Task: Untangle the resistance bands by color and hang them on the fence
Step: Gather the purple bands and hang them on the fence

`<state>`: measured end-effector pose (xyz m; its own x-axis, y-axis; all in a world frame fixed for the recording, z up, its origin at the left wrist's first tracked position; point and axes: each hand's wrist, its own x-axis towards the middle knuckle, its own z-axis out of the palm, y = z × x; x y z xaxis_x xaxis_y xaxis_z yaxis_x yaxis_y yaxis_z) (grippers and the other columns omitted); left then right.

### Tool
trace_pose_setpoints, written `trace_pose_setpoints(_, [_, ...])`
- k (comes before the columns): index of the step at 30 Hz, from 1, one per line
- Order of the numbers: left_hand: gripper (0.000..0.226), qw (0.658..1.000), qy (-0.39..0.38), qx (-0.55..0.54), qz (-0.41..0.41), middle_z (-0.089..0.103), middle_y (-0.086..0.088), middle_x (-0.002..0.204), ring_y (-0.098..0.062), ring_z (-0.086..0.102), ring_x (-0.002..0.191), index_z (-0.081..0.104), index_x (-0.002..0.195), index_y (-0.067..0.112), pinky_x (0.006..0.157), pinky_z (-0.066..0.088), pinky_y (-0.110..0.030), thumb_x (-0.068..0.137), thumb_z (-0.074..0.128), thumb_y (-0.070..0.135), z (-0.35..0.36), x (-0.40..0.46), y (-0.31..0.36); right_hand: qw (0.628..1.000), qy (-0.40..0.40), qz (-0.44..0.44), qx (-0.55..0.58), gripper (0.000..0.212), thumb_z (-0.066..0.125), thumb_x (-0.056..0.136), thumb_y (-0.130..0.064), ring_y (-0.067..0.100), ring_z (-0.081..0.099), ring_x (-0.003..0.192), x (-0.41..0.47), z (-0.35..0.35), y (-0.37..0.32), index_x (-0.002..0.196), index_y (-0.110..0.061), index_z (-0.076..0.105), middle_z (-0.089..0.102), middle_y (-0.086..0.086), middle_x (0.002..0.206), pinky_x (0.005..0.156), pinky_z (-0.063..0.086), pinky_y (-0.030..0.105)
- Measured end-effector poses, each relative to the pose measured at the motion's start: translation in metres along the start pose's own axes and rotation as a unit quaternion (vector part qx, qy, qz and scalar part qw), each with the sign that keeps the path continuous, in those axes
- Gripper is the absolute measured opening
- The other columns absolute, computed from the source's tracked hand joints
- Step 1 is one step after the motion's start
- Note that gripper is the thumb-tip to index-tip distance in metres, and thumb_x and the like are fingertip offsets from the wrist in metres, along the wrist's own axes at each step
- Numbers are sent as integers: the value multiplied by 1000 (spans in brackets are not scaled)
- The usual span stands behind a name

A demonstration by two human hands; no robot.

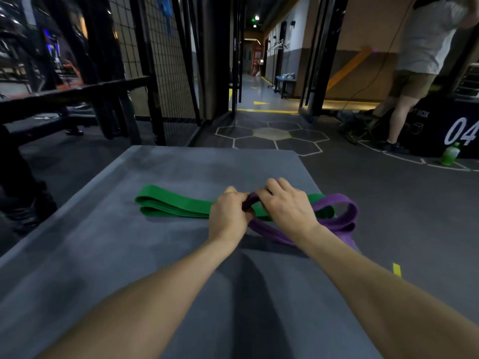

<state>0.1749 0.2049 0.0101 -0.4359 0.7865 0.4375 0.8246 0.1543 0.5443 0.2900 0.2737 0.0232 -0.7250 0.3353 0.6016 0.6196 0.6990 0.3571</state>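
Observation:
A green resistance band (pixel 171 203) lies folded flat across the grey mat (pixel 129 255), stretching left from my hands. A purple band (pixel 342 224) is looped through and over it on the right side. My left hand (pixel 228 216) and my right hand (pixel 287 206) are close together at the crossing of the two bands, and both pinch a raised fold of the purple band between fingers and thumb. The black mesh fence (pixel 168 60) stands beyond the mat's far left corner, with something blue hanging high on it.
A person (pixel 420 60) stands at the right beside a black box marked 04 (pixel 461 125). A green bottle (pixel 450 154) stands on the floor there. Black rack bars (pixel 64 94) fill the left side. A corridor (pixel 259 86) opens straight ahead.

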Motion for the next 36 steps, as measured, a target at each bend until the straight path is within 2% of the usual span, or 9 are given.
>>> trace_pose_setpoints(2, [26,999,27,-17,11,57,-7,90,-30,59,81,71,100,21,69,43,-36,75,68,15,-24,3,11,1000,11,16,5,17,79,62,-14,19,56,61,11,-21,3,73,-16,66,55,0,70,34,25,22])
trace_pose_setpoints(5, [25,997,64,-34,35,55,-5,88,-29,59,78,71,99,21,68,48,-40,75,68,15,-69,5,23,998,46,42,24,21,81,59,-15,21,58,63,32,-60,-3,72,-15,65,55,2,69,30,32,24])
trace_pose_setpoints(9, [23,990,127,-12,61,46,2,85,-23,55,76,69,100,22,62,45,-36,77,65,18,-133,-3,27,990,102,61,72,16,75,62,-17,25,61,65,64,-113,-26,74,-15,66,56,3,70,34,36,25])
trace_pose_setpoints(15, [25,967,230,99,45,46,6,97,-17,46,97,62,108,30,58,42,-33,84,55,24,-235,-27,19,967,152,67,196,12,57,82,-19,30,58,83,112,-186,-92,86,-11,63,57,8,84,53,45,36])
trace_pose_setpoints(19, [44,945,258,197,29,46,5,111,-19,46,107,51,124,34,67,39,-32,82,56,22,-300,-48,-8,948,166,71,264,16,51,89,-21,28,55,90,143,-225,-139,97,-14,64,55,7,92,61,36,32])
trace_pose_setpoints(21, [46,934,274,230,3,45,5,111,-19,46,105,48,126,34,63,34,-31,83,56,21,-330,-63,-24,932,173,71,312,17,52,89,-21,29,55,90,156,-243,-161,97,-13,65,55,8,93,62,32,31])
trace_pose_setpoints(28, [18,930,291,221,-37,39,10,91,-17,52,85,55,107,27,59,34,-28,90,51,28,-413,-107,-67,899,190,35,392,19,52,89,-21,28,56,87,193,-281,-235,97,-10,65,56,9,92,63,37,33])
trace_pose_setpoints(33, [18,926,306,215,-51,44,0,94,-22,53,85,59,105,23,68,45,-35,92,50,29,-469,-104,-79,874,206,8,440,19,52,92,-24,21,54,80,228,-294,-275,95,-10,64,55,6,89,59,32,29])
trace_pose_setpoints(36, [16,915,340,203,-75,43,3,90,-18,51,81,62,99,21,67,38,-30,93,49,29,-501,-98,-82,847,205,-2,491,19,51,93,-24,14,47,71,254,-305,-297,97,-12,65,49,0,84,54,29,25])
